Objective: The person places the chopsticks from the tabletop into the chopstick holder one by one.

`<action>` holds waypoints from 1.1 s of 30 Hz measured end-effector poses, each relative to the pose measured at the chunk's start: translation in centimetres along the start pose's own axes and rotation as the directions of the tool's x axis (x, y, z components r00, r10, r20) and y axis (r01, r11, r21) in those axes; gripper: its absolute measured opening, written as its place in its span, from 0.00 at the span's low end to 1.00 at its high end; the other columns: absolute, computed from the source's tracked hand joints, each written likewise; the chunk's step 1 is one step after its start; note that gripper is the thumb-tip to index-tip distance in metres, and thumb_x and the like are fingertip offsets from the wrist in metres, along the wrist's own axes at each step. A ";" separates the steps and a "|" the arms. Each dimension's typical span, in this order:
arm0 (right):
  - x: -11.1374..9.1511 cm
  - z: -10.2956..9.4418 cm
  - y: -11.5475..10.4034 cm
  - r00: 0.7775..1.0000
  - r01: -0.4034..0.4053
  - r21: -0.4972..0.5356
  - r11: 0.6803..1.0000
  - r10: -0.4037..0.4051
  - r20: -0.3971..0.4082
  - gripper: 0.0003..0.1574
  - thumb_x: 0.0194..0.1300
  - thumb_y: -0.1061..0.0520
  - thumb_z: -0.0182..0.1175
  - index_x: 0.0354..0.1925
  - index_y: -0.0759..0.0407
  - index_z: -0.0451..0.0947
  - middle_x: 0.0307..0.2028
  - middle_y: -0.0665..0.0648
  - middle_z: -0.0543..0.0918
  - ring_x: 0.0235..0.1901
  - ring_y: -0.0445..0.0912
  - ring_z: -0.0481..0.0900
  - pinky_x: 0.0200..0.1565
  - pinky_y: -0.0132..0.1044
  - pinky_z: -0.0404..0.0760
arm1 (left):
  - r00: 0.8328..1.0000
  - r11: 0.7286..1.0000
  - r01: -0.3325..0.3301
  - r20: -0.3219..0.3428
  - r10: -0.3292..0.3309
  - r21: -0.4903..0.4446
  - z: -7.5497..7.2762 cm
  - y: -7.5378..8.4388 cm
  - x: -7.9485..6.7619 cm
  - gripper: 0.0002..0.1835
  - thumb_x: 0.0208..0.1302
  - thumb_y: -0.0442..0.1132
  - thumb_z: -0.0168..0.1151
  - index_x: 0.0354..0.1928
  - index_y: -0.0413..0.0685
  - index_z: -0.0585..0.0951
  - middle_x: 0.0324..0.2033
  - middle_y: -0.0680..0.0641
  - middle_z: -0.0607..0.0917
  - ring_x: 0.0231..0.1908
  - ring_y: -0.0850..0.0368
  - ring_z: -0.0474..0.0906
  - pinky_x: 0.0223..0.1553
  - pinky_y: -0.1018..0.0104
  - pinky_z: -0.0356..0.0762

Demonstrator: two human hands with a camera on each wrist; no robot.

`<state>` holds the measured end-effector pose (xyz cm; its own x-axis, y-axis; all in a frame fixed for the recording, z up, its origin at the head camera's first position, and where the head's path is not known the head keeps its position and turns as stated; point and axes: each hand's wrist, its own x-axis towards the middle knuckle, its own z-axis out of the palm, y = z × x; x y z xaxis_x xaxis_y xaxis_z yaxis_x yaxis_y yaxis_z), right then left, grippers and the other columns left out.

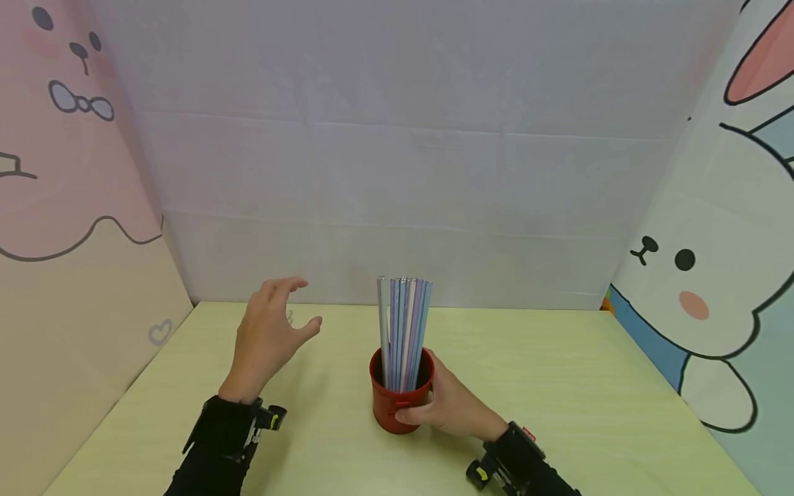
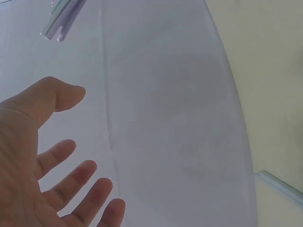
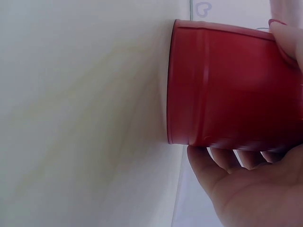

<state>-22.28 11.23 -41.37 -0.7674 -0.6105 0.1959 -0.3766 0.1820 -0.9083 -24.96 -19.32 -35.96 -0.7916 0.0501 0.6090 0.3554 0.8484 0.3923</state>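
A red cup [image 1: 387, 408] stands upright over the table and holds a bunch of pastel straws [image 1: 403, 331] in blue, lilac and clear tones. My right hand [image 1: 451, 399] grips it from the right, thumb across the front; in the right wrist view the fingers wrap beneath the red cup [image 3: 236, 90]. Whether its base touches the tabletop is hard to tell. To the left, my left hand [image 1: 263, 337] is raised, thumb and fingers spread apart and holding nothing. From the left wrist, straw ends [image 2: 64, 21] show beyond the thumb.
The pale yellow table [image 1: 527, 386] meets a white back wall [image 1: 397, 172]. Cartoon-printed panels flank it, a pink and cream panel [image 1: 74, 207] on the left and a white rabbit panel [image 1: 719, 207] on the right. A pale strip [image 2: 279, 187] lies at the left wrist view's right edge.
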 end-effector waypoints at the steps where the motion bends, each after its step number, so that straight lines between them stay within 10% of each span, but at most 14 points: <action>1: 0.0 0.0 0.0 1.000 0.000 0.000 1.000 0.000 0.000 0.52 0.54 0.59 0.71 0.68 0.51 0.51 0.61 0.52 0.67 0.58 0.48 0.69 0.56 0.47 0.71 | 1.000 1.000 0.003 0.004 -0.003 0.026 0.0 -0.4 -0.2 0.33 0.49 0.46 0.73 0.58 0.49 0.73 0.53 0.42 0.73 0.48 0.44 0.68 0.38 0.49 0.73; 17: 0.0 0.0 0.0 1.000 -0.001 0.000 1.000 0.001 0.003 0.52 0.54 0.58 0.71 0.68 0.51 0.51 0.61 0.51 0.68 0.58 0.46 0.69 0.56 0.45 0.72 | 0.968 0.979 0.051 0.230 -0.096 0.196 2.2 -6.4 -3.1 0.37 0.46 0.47 0.74 0.59 0.42 0.71 0.50 0.35 0.73 0.46 0.36 0.67 0.35 0.44 0.72; 33: 0.0 0.0 0.1 1.000 -0.002 -0.001 1.000 0.002 0.000 0.52 0.54 0.56 0.71 0.68 0.50 0.51 0.61 0.50 0.68 0.58 0.46 0.69 0.56 0.46 0.71 | 0.895 0.963 0.174 0.374 -0.242 0.207 3.6 -7.5 -4.1 0.34 0.48 0.43 0.71 0.58 0.38 0.72 0.48 0.33 0.74 0.42 0.36 0.69 0.34 0.46 0.74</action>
<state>-22.30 11.25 -41.49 -0.7685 -0.6097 0.1938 -0.3750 0.1840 -0.9086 -26.13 -23.97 -43.83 -0.9806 0.0361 0.1927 0.1013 0.9347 0.3406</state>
